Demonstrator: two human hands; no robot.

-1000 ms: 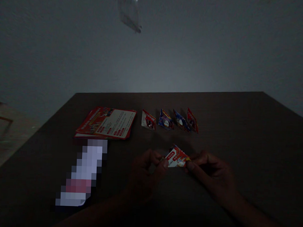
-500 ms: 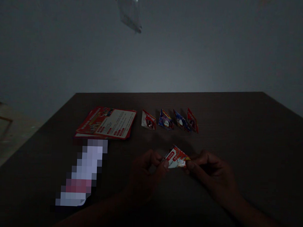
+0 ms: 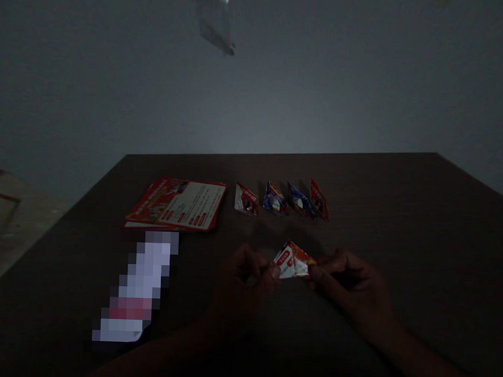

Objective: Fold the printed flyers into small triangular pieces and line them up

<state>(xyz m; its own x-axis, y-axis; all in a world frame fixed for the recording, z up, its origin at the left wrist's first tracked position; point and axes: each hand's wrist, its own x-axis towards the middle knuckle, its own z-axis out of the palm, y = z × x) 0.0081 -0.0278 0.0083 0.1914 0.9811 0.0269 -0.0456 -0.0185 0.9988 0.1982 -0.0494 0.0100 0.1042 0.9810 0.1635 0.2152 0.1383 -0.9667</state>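
Note:
A small folded piece of printed paper, white, red and orange and roughly triangular, is held above the table between both my hands. My left hand pinches its left corner between thumb and forefinger. At the right corner, my right hand grips it the same way, thumb in front. Beyond the hands several folded paper pieces stand in a row: a red and white one, a blue one, another blue one and a red one. The undersides of my fingers are lost in shadow.
A stack of red and white printed sheets lies at the left of the dark table. In front of it is a bright, pixelated oblong object. A clear plastic bag hangs on the wall. The light is dim.
The folded paper has shifted very slightly in my fingers, its front face catching the light differently. Both hands keep their pinch; the row and the stack stay put.

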